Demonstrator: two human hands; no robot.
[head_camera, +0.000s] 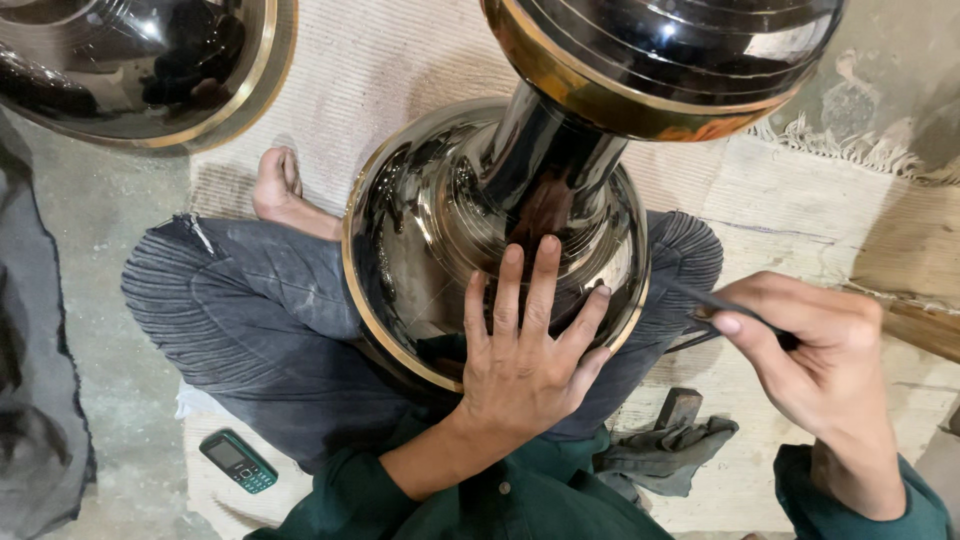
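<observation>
Lying tilted across the lap, neck away, the vase (500, 220) bears the flat left hand (525, 350); right hand (810, 360) pinches a tool (720, 303).

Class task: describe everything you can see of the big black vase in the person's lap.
The vase is glossy black, apparently metal, mirror-like, with brass-coloured rims and fine engraved rings on its round body. A narrow neck joins the body to a wider flared part at the top of the view. It lies tilted across the person's crossed legs. The left hand rests flat on the body, fingers spread. The right hand holds a thin dark tool at its right edge.
</observation>
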